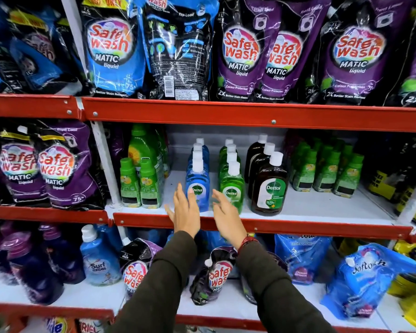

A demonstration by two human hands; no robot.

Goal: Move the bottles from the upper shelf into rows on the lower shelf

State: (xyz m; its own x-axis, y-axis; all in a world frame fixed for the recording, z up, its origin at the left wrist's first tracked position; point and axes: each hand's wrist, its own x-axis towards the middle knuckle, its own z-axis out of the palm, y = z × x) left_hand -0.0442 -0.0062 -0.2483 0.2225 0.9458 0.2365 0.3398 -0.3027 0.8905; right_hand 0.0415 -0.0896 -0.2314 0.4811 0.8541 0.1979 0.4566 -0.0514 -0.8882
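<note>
On the middle shelf [322,207] stand three rows of Dettol bottles with white caps. The front blue bottle [198,186] leads the left row, the front green bottle [232,188] the middle row, and the brown bottle [270,188] the right row. My left hand [186,211] is open, fingers up, just in front of the blue bottle's lower left side. To its right, my right hand [225,216] is open with flat fingers in front of the gap between the blue and green bottles. Neither hand holds anything.
Small green bottles [139,186] stand left of the Dettol rows and more green bottles [327,171] to the right. Safewash pouches [240,51] fill the top shelf. The bottom shelf holds a Surf bottle [99,260], pouches and purple bottles. Red shelf edges [250,114] jut forward.
</note>
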